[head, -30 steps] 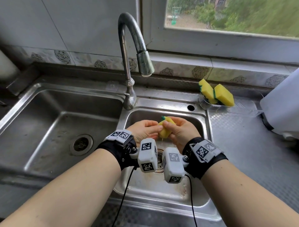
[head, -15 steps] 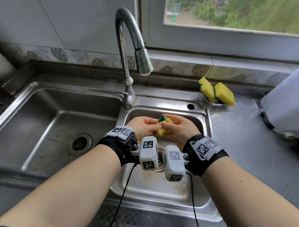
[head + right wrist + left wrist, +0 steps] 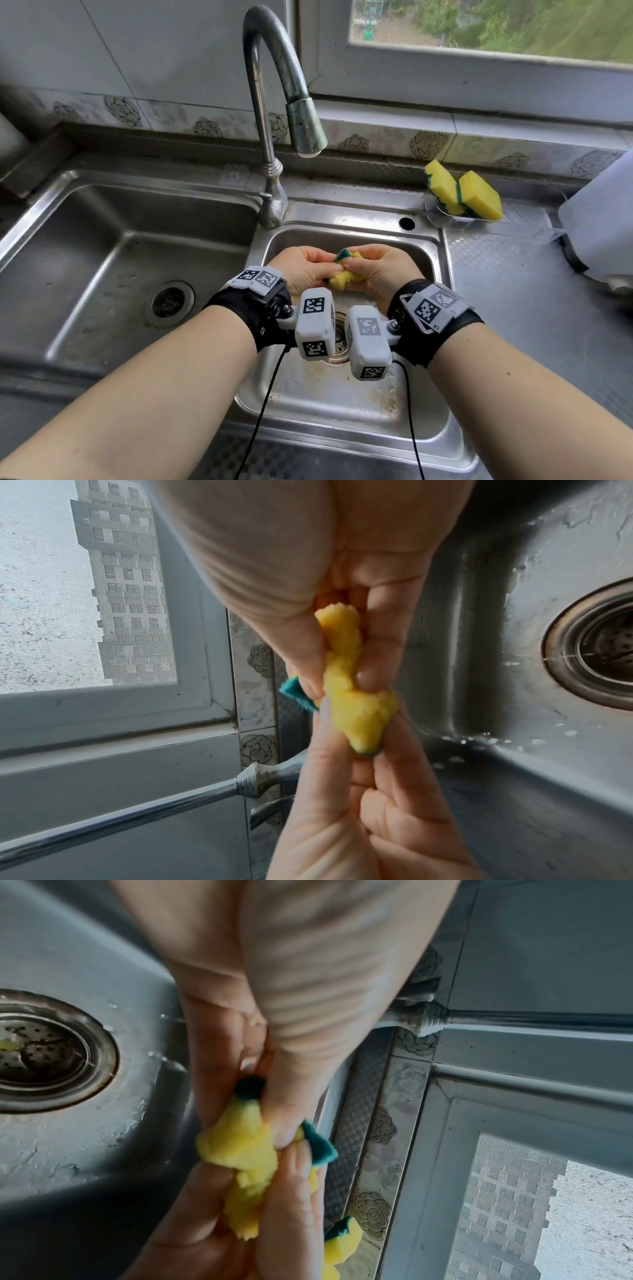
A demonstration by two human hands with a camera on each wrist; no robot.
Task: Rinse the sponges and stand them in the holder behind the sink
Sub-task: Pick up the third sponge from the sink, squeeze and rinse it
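Note:
A yellow sponge with a green scouring side (image 3: pixel 346 270) (image 3: pixel 241 1148) (image 3: pixel 352 699) is twisted and squeezed between both hands over the small right basin (image 3: pixel 342 404). My left hand (image 3: pixel 305 267) grips its left end and my right hand (image 3: pixel 380 267) grips its right end, fingers curled round it. Two more yellow-and-green sponges (image 3: pixel 462 193) stand upright in the clear holder (image 3: pixel 442 216) behind the sink at the right. The tap spout (image 3: pixel 305 130) hangs above the basin with no water running from it.
A large left basin (image 3: pixel 102 274) with its drain lies beside the small one. A white container (image 3: pixel 603 219) stands on the steel counter at the right. The basin drain strainer (image 3: pixel 41 1050) (image 3: pixel 603 647) sits below my hands, with water drops around it. A window lies behind the tap.
Both hands have wrung the sponge tighter and turned it from upright to slanting, its green end up. The drip of water seen a second ago is gone.

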